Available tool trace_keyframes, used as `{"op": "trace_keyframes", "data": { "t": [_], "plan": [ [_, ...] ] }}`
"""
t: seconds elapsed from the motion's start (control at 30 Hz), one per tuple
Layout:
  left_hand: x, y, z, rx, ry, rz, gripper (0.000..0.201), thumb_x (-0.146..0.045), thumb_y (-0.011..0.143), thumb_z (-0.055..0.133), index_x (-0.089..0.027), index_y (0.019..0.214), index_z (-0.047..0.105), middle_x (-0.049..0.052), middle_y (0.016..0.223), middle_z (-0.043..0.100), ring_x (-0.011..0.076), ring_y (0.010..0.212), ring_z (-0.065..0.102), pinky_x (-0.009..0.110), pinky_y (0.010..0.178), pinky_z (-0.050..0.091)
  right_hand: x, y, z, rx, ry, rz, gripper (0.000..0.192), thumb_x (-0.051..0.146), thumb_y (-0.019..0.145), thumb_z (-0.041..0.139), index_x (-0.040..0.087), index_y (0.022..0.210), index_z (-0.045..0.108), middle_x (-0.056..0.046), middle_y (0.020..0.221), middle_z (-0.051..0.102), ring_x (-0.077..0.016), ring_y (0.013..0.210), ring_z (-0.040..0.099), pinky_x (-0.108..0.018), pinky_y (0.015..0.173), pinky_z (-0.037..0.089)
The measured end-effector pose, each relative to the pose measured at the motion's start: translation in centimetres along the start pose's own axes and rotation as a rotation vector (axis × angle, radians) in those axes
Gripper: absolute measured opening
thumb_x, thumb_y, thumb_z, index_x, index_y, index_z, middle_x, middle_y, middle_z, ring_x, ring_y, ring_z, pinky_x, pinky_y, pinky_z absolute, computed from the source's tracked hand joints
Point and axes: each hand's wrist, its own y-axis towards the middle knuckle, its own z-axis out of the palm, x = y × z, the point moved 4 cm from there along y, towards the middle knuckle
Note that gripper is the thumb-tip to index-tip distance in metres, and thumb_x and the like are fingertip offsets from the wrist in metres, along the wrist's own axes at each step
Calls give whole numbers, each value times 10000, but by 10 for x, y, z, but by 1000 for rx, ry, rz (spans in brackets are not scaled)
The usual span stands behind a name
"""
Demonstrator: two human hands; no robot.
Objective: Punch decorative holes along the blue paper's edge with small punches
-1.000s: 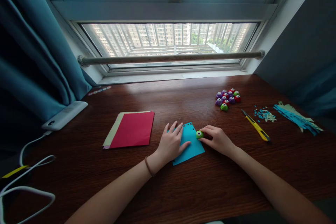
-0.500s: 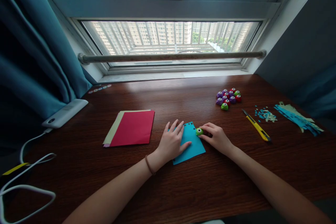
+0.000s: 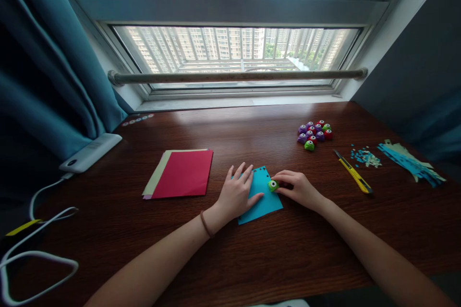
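A sheet of blue paper (image 3: pixel 260 201) lies on the table, with several small holes along its far edge. My left hand (image 3: pixel 234 192) rests flat on its left part with the fingers spread, covering that side. At the paper's right edge my right hand (image 3: pixel 297 189) grips a small green paper punch (image 3: pixel 272 185) between thumb and fingers. The punch has a white top with a dark mark and sits over the edge. Whether the paper reaches into its slot is hidden.
Red and cream paper sheets (image 3: pixel 185 175) lie stacked at left. To the right are a cluster of coloured punches (image 3: pixel 315 133), a yellow utility knife (image 3: pixel 355 172), paper bits (image 3: pixel 365 157) and cut strips (image 3: pixel 412 163). A white power bank (image 3: pixel 91 153) with a cable (image 3: pixel 39 255) stands far left.
My right hand has moved the green punch slightly nearer to me along the paper's right edge. My left hand keeps its place on the paper.
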Motion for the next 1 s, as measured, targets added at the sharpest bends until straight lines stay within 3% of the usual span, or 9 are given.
{"op": "trace_keyframes", "data": {
  "t": [0.47, 0.6, 0.77, 0.87, 1.0],
  "plan": [
    [2, 1, 1, -7, -33, -7, 660, -590, 870, 371, -99, 1301, 465, 109, 1394, 397, 347, 1296, 304, 538, 1060, 207, -4, -2, 3, -22, -80, 0, 256, 162, 789, 647, 199, 1042, 632, -50, 1005, 621, -182, 927, 571, -306, 835, 459],
    [-1, 1, -9, -94, -37, 19, 612, -535, 886, 398, -107, 1323, 435, 110, 1397, 392, 333, 1302, 307, 537, 1060, 215, 1, -3, 1, -38, -123, -22, 343, 199, 782, 661, 208, 1118, 589, -58, 1057, 583, -188, 965, 543, -313, 851, 450],
    [-16, -4, -25, -235, -24, 161, 483, -315, 933, 394, -131, 1376, 345, 70, 1431, 340, 284, 1362, 193, 519, 1104, 125, 14, -6, 0, -33, -341, -121, 313, 304, 857, 569, 165, 1137, 582, -63, 886, 543, -181, 804, 515, -309, 730, 447],
    [-26, -6, -22, -160, -54, 257, 467, -222, 939, 352, -154, 1398, 296, 57, 1442, 320, 256, 1377, 154, 515, 1115, 75, 21, -8, 3, 28, -507, -201, 268, 306, 893, 494, 147, 1082, 598, -64, 835, 540, -193, 778, 489, -313, 687, 423],
    [-34, -7, -13, 18, -121, 328, 555, -133, 902, 334, -156, 1434, 176, 56, 1469, 261, 228, 1387, 113, 511, 1120, 63, 25, -9, 7, 95, -648, -246, 186, 216, 886, 448, 143, 827, 609, -61, 791, 545, -193, 757, 475, -308, 665, 398]
  ]
}}
